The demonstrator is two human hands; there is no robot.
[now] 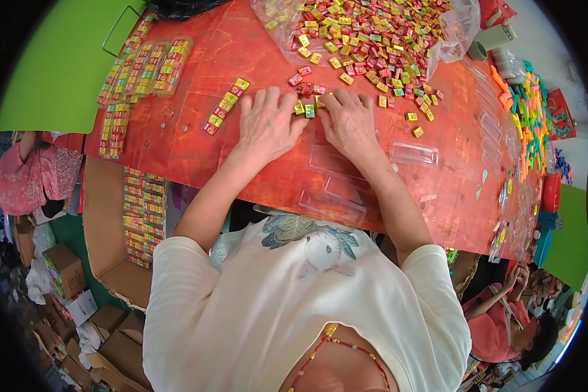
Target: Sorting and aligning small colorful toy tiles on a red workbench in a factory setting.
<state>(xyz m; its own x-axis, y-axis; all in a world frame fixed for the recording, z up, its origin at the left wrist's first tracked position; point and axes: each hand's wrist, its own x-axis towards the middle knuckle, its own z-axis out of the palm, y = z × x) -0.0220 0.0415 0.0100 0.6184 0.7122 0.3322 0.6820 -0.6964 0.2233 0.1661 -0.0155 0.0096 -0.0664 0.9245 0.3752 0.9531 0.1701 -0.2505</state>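
Small red, yellow and green printed boxes point(309, 111) lie in a little group between my two hands. My left hand point(268, 123) rests palm down on the red table, fingers stretched forward and holding nothing I can see; its thumb reaches toward the group. My right hand point(348, 123) bends over the group's right side, its fingertips on a small yellow box point(319, 101) that they partly cover. Left of my left hand lies a clear tray filled with a row of such boxes point(226, 106). Empty clear plastic trays point(330, 159) lie below my right hand.
A large heap of loose boxes point(372, 39) spills from a clear bag at the far side. Filled trays point(144, 68) are stacked at left, above a carton point(108, 222) of more. Colourful plastic pieces point(532, 117) lie at right. Other people point(503, 323) sit nearby.
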